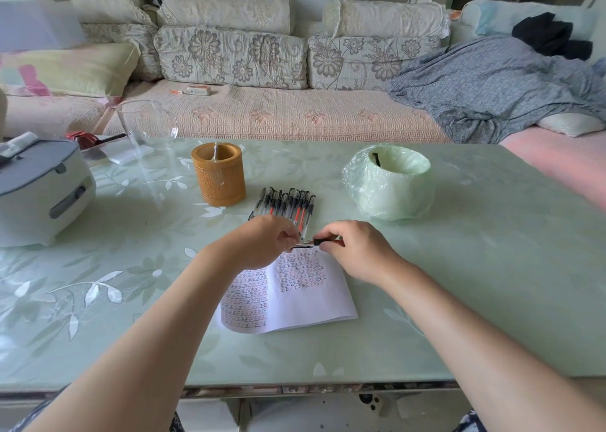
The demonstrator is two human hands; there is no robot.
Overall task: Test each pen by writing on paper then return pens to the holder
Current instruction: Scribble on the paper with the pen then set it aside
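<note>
Head view: paper (305, 303) lies toward the front edge of the table (459, 267), covered in rows of small repeated characters too small to read; no brand is legible. Over its far edge, left hand (262, 244) and right hand (354, 251) pinch opposite ends of one pen (323, 242). Risk: a cap releasing suddenly could jerk the hands into the row of pens (285, 205) just beyond. Holder (219, 179) stands behind, toward the far edge.

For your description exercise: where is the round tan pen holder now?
Head view, left of centre: the round tan pen holder stands on the green table, beside the row of pens.
</note>
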